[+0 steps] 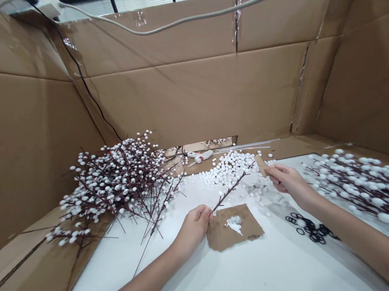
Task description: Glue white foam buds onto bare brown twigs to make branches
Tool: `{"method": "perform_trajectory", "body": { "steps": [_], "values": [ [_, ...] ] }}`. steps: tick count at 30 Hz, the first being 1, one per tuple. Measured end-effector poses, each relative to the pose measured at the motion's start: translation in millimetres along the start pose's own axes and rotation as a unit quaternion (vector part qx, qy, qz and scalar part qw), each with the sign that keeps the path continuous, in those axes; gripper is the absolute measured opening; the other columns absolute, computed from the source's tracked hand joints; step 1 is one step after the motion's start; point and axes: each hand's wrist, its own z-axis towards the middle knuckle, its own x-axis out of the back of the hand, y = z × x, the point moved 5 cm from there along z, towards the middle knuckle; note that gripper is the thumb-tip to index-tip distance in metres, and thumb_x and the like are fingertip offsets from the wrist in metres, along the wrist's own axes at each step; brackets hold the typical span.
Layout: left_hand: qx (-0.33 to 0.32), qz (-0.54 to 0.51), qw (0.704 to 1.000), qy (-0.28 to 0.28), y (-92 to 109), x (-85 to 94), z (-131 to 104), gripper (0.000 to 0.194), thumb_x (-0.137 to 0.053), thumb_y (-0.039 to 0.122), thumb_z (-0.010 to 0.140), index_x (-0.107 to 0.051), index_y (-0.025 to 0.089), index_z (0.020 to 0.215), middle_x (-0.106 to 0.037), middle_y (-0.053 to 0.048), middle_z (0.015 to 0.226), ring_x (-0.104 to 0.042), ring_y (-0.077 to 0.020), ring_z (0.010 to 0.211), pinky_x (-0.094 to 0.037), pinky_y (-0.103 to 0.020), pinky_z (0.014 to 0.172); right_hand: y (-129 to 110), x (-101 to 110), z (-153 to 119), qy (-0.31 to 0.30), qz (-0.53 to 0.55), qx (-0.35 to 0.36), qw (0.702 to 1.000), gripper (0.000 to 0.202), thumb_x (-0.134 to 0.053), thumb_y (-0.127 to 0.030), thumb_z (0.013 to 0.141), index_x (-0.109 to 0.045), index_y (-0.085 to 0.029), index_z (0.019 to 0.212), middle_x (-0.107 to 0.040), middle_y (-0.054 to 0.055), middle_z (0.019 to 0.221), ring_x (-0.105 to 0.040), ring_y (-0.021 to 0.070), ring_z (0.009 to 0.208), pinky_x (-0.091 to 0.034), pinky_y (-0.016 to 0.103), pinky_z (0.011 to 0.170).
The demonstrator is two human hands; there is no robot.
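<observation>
My left hand (197, 222) is closed around the lower end of a thin dark artificial twig (227, 192), which slants up to the right and has bare side shoots. Between the fingers and thumb of my right hand (287, 183) is a small strip of cardboard (262, 165), held near the twig's upper end. Just beside my left hand, a torn piece of brown cardboard (221, 237) lies on the white tabletop with a smear of white paste (235, 224) on it. Loose white foam berries (233, 165) are heaped beyond the twig.
A big pile of berry twigs (114, 179) lies at the left, and finished-looking berry branches (368, 182) at the right. Black rings (313, 231) sit near my right forearm. A glue gun (199, 156) rests by the back cardboard wall (189, 99). A cable (161, 29) hangs across the top.
</observation>
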Motion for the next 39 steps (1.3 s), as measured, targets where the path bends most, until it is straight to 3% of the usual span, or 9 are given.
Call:
{"method": "perform_trajectory", "body": {
  "steps": [9, 16, 22, 29, 39],
  "values": [
    [-0.005, 0.000, 1.000, 0.009, -4, 1.3, 3, 0.031, -0.044, 0.045, 0.078, -0.042, 0.019, 0.060, -0.024, 0.012, 0.036, -0.016, -0.0049, 0.032, -0.009, -0.022, 0.038, -1, -1, 0, 0.000, -0.012, 0.004, 1.000, 0.035, -0.067, -0.045, 0.060, -0.043, -0.019, 0.056, -0.032, -0.008, 0.045, -0.022, 0.0027, 0.035, -0.009, 0.022, 0.038],
    [-0.006, -0.030, 1.000, -0.008, 1, 1.5, -2, 0.038, -0.046, 0.056, 0.074, -0.041, 0.020, 0.063, -0.022, 0.013, 0.034, -0.013, -0.0046, 0.032, -0.009, -0.021, 0.037, 4, -1, 1, -0.020, -0.043, -0.010, 0.999, 0.036, -0.064, -0.047, 0.063, -0.041, -0.020, 0.058, -0.033, -0.008, 0.047, -0.023, 0.0025, 0.035, -0.010, 0.021, 0.037],
    [-0.012, -0.069, 0.997, -0.030, 3, 2.8, -5, 0.039, -0.046, 0.057, 0.075, -0.039, 0.020, 0.064, -0.023, 0.012, 0.038, -0.012, -0.0042, 0.034, -0.007, -0.020, 0.036, 9, -14, -7, -0.125, -0.108, -0.065, 0.984, 0.035, -0.059, -0.049, 0.066, -0.041, -0.020, 0.060, -0.029, -0.010, 0.046, -0.019, 0.0027, 0.034, -0.008, 0.021, 0.037],
    [-0.033, -0.098, 0.994, -0.046, 1, 4.4, -5, 0.038, -0.053, 0.055, 0.074, -0.038, 0.021, 0.067, -0.020, 0.013, 0.037, -0.010, -0.0041, 0.036, -0.006, -0.019, 0.037, 30, -39, -29, -0.295, -0.222, -0.109, 0.923, 0.036, -0.057, -0.048, 0.071, -0.044, -0.020, 0.053, -0.032, -0.008, 0.039, -0.022, 0.0052, 0.033, -0.012, 0.023, 0.036],
    [-0.060, -0.149, 0.985, -0.058, 6, 5.0, -7, 0.038, -0.053, 0.051, 0.077, -0.034, 0.020, 0.066, -0.017, 0.013, 0.044, -0.006, -0.0040, 0.040, -0.007, -0.017, 0.039, 27, -50, -41, -0.324, -0.301, -0.047, 0.895, 0.031, -0.056, -0.040, 0.072, -0.044, -0.019, 0.052, -0.033, -0.006, 0.047, -0.028, 0.0096, 0.047, -0.020, 0.024, 0.046]
  ]
}}
